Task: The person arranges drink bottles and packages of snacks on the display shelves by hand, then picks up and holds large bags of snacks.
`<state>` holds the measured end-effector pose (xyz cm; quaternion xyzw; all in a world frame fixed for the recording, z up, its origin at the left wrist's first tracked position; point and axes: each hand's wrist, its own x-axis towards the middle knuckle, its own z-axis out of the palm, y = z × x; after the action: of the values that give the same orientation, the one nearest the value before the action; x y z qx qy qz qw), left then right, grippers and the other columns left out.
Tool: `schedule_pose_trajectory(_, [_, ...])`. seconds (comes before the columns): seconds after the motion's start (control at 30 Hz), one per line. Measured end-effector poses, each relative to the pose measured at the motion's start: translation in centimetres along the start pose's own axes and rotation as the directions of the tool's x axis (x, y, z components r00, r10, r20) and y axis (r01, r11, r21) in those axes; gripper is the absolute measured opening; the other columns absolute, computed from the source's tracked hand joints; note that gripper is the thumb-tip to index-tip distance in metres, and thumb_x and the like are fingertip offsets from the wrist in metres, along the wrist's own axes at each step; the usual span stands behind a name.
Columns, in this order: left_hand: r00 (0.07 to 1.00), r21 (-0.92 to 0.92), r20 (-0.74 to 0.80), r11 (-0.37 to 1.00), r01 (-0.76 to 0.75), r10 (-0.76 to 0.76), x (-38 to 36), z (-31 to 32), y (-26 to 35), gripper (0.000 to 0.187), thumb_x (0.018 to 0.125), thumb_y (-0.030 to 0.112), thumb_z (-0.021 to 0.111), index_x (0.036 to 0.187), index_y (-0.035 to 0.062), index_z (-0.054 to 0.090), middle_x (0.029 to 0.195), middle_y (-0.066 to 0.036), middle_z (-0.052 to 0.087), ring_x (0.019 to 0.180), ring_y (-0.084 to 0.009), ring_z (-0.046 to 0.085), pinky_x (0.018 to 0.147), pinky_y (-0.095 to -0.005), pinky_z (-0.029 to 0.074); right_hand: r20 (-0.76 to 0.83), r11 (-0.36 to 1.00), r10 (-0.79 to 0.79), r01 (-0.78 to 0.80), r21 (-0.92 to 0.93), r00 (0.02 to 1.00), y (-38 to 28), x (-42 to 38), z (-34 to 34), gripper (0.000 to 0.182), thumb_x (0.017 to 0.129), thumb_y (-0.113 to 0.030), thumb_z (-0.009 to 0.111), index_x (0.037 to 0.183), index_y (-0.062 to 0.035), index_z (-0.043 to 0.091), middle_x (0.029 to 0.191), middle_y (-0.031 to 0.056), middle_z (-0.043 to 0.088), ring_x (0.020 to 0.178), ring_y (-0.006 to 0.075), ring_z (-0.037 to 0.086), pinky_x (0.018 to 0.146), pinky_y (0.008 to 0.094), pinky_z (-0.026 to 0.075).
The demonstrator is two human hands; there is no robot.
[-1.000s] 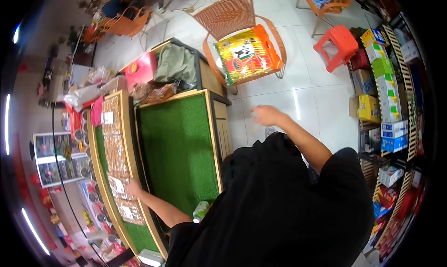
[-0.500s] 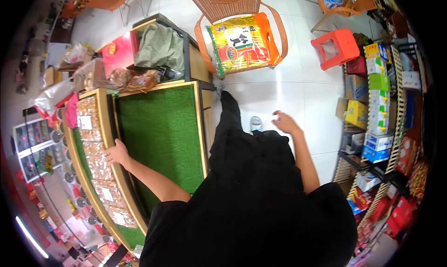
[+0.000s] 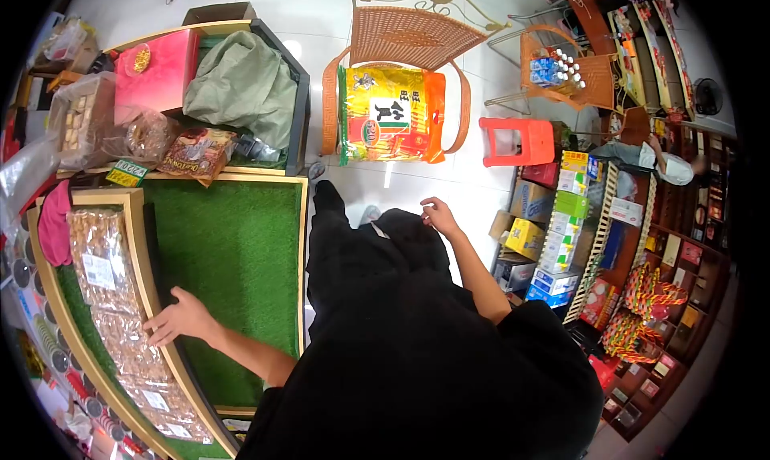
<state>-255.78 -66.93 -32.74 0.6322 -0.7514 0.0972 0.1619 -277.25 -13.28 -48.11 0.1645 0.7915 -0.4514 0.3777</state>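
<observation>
L hand [image 3: 178,320] spread flat on clear snack packs [image 3: 120,332] at 9 o'clock along the counter rim [image 3: 148,267]. R hand [image 3: 439,217] loose, empty, 1 o'clock. Packs prob. light, crinkly, brittle inside; grip by edges.

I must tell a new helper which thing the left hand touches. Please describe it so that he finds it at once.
Start at the green turf counter. Along its left side runs a curved wooden shelf lined with clear snack packs. The left hand rests on the pack about halfway along the row, brown snacks inside; unlike its neighbours, fingers lie on it.
</observation>
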Motion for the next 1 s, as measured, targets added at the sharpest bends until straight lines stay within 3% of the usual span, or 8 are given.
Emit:
schedule_pose_trajectory(0.2, [0.998,-0.036,-0.042,0.999,0.034,-0.036,0.0,0.8,0.1,0.102,0.076,0.040,0.060,0.132,-0.0186,-0.001,0.126,-0.055,-0.010,0.121,-0.0674,-0.010,0.099,-0.0674,0.009,-0.097,0.956,0.291,-0.292,0.000,0.952,2.4,0.9,-1.2,0.019,0.088,-0.020,0.055,0.100,-0.0058,0.059,0.070,0.0084,0.061,0.056,0.0130,0.056,0.050,0.0238,0.045])
schedule_pose_trajectory(0.47, [0.991,0.042,-0.120,0.997,0.058,-0.052,1.5,2.5,-1.5,0.105,0.075,0.044,0.060,0.129,-0.0210,-0.001,0.123,-0.058,-0.005,0.122,-0.0673,-0.004,0.100,-0.0672,0.003,-0.188,0.986,0.151,-0.136,0.094,0.970,-0.7,3.9,-2.1,0.019,0.085,-0.012,0.050,0.098,-0.0019,0.059,0.068,0.0071,0.059,0.055,0.0105,0.054,0.049,0.0237,0.044])
schedule_pose_trajectory(0.67, [0.951,0.272,0.297,0.962,0.007,-0.091,1.5,-2.9,-0.3,0.094,0.081,0.038,0.058,0.132,-0.0196,0.005,0.123,-0.058,0.005,0.120,-0.0671,0.013,0.101,-0.0602,0.024,-0.174,0.988,0.110,-0.126,-0.086,0.979,1.4,10.6,-3.8,0.018,0.084,-0.013,0.051,0.096,-0.0045,0.061,0.070,0.0053,0.058,0.055,0.0110,0.052,0.048,0.0245,0.043])
schedule_pose_trajectory(0.73, [0.936,0.409,0.329,0.912,-0.024,-0.122,1.8,-5.2,2.8,0.083,0.083,0.036,0.057,0.131,-0.0195,0.018,0.126,-0.050,0.024,0.121,-0.0555,0.031,0.100,-0.0531,0.033,-0.120,0.978,0.187,-0.196,-0.074,0.975,2.6,13.6,-4.7,0.017,0.083,-0.016,0.051,0.094,-0.0078,0.062,0.070,0.0041,0.058,0.057,0.0118,0.053,0.047,0.0255,0.043])
schedule_pose_trajectory(0.8, [0.842,0.241,0.538,0.949,-0.203,0.043,1.6,-7.1,7.8,0.064,0.088,0.030,0.053,0.129,-0.0152,0.034,0.126,-0.036,0.043,0.119,-0.0388,0.045,0.096,-0.0452,0.039,-0.094,0.972,0.222,-0.227,-0.052,0.971,2.4,16.4,-5.8,0.017,0.084,-0.022,0.054,0.092,-0.0089,0.062,0.070,0.0038,0.058,0.057,0.0119,0.054,0.047,0.0260,0.043])
schedule_pose_trajectory(0.9, [0.671,-0.343,0.667,0.933,-0.109,0.324,-1.7,-6.0,19.6,0.042,0.092,0.022,0.047,0.127,-0.0014,0.047,0.125,-0.020,0.052,0.115,-0.0271,0.051,0.097,-0.0353,0.039,-0.242,0.985,0.003,-0.045,-0.169,0.970,4.9,22.5,-6.8,0.026,0.086,-0.028,0.053,0.088,-0.0035,0.061,0.065,0.0042,0.058,0.057,0.0124,0.054,0.051,0.0274,0.044])
schedule_pose_trajectory(0.93, [0.565,-0.414,0.731,0.907,-0.077,0.382,-3.3,-5.4,23.9,0.042,0.093,0.022,0.047,0.128,-0.0009,0.047,0.126,-0.019,0.052,0.117,-0.0267,0.049,0.099,-0.0347,0.037,-0.159,0.984,-0.073,0.045,-0.175,0.985,5.0,24.6,-7.8,0.028,0.085,-0.029,0.053,0.086,-0.0027,0.061,0.066,0.0052,0.058,0.058,0.0144,0.055,0.054,0.0295,0.044])
schedule_pose_trajectory(1.0, [0.294,-0.509,0.819,0.861,-0.025,0.493,-6.4,-1.7,29.6,0.042,0.093,0.024,0.047,0.129,0.0006,0.046,0.126,-0.018,0.052,0.116,-0.0250,0.050,0.098,-0.0352,0.038,-0.324,0.960,-0.263,0.213,-0.181,0.909,1.6,24.9,-8.7,0.027,0.083,-0.027,0.053,0.086,-0.0016,0.064,0.068,0.0093,0.061,0.065,0.0238,0.059,0.061,0.0381,0.045])
